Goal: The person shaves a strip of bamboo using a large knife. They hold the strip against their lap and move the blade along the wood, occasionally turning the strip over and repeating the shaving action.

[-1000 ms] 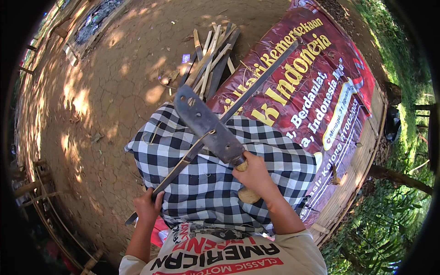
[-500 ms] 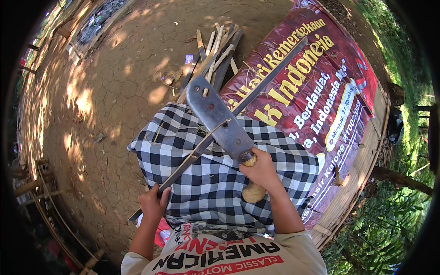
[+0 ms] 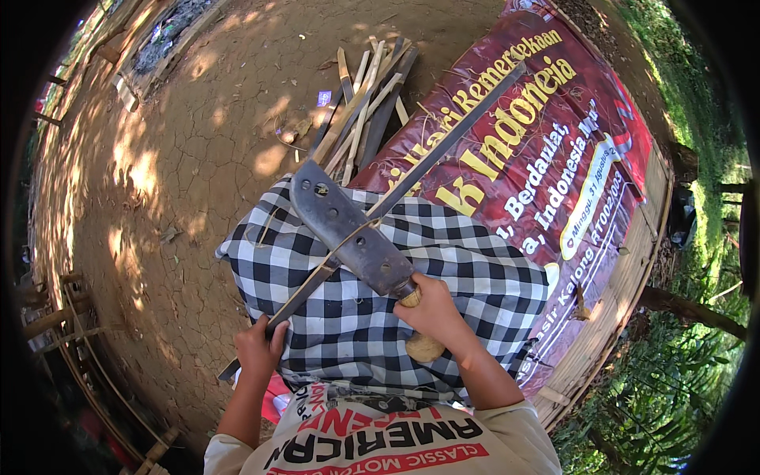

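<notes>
My right hand (image 3: 434, 314) is closed round the wooden handle of a broad machete (image 3: 342, 224), whose grey blade has several holes. Its knob-shaped handle end shows below my fist. In my left hand (image 3: 258, 348) is the near end of a long, dark bamboo strip (image 3: 455, 141), which runs diagonally up to the far right. The blade lies across the strip near its middle, and a thin pale sliver curls up over the metal there. Under both is a black-and-white checked cloth (image 3: 380, 332) spread over my lap.
A pile of split bamboo strips (image 3: 368, 103) lies on the cracked earth ahead. To the right, a maroon printed banner (image 3: 507, 150) covers a bamboo platform (image 3: 606, 317). A small purple packet (image 3: 324, 98) lies left of the pile. Greenery borders the right.
The machete has moved left and toward me along the bamboo strip, its blade face now darker. My right hand has shifted left with it; my left hand stays nearly in place.
</notes>
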Demonstrator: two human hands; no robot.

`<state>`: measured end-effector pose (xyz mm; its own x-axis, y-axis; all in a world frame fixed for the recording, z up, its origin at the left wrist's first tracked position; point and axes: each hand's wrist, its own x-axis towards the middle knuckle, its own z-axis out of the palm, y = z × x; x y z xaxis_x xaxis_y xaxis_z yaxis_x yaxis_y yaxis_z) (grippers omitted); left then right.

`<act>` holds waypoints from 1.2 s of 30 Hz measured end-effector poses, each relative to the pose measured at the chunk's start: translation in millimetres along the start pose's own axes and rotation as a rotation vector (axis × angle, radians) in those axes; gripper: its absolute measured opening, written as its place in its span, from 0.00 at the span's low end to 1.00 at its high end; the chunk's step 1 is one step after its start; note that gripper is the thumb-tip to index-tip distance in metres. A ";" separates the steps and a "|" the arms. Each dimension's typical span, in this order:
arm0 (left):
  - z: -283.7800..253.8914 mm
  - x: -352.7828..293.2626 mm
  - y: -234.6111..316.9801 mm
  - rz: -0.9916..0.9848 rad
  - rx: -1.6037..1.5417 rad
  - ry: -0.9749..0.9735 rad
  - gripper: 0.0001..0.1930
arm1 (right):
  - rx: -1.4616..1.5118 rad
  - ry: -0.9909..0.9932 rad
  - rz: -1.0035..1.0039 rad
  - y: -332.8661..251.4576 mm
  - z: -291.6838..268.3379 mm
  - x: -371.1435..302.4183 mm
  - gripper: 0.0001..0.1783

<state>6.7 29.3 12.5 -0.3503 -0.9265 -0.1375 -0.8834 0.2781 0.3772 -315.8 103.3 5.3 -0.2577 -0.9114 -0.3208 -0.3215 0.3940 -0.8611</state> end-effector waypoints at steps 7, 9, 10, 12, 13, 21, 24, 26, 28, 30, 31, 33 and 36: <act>-0.6 2.0 8.1 -0.001 0.026 0.047 0.17 | 0.083 0.046 0.142 -5.8 0.9 3.5 0.19; -2.4 0.1 8.9 -0.017 0.036 0.039 0.17 | 0.031 -0.054 0.072 -5.4 5.7 -2.6 0.19; -1.7 0.3 7.3 -0.008 0.025 0.043 0.18 | 0.047 -0.067 0.093 -7.1 2.5 -2.7 0.20; 1.4 -1.4 1.7 0.005 0.002 0.048 0.18 | 0.078 -0.097 0.139 -12.6 -5.8 -5.2 0.21; 2.2 -2.0 0.2 0.006 0.002 0.044 0.18 | 0.089 -0.093 0.148 -11.8 -3.0 -6.3 0.21; -1.0 1.2 5.3 0.003 0.001 0.045 0.19 | 0.194 -0.146 0.179 -0.8 3.9 -7.1 0.21; -2.6 0.6 4.3 0.003 0.025 0.034 0.19 | 0.293 -0.236 0.285 -0.2 -6.3 -4.5 0.22; -2.8 1.2 5.4 0.017 0.032 0.045 0.19 | 0.368 -0.290 0.378 -2.0 -14.0 -3.3 0.20; -2.1 1.1 5.4 0.028 0.035 0.057 0.18 | 0.331 -0.163 0.288 8.1 -8.4 -4.5 0.17; 0.6 -0.2 4.6 0.034 0.030 0.067 0.18 | 0.276 -0.014 0.200 10.6 -3.2 -4.9 0.15; 0.9 -0.8 5.1 0.033 0.028 0.069 0.18 | 0.239 0.073 0.157 7.8 3.0 -4.1 0.15; 0.1 0.9 5.8 0.035 0.026 0.075 0.18 | 0.172 0.101 0.105 6.1 9.9 -5.1 0.16; 2.4 0.1 1.6 0.045 0.023 0.071 0.18 | 0.081 -0.068 0.084 6.8 16.0 -12.6 0.19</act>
<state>4.6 30.3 10.9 -0.3679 -0.9282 -0.0553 -0.8743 0.3250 0.3606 -300.2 115.5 -2.8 -0.2174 -0.8826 -0.4168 -0.2263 0.4609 -0.8581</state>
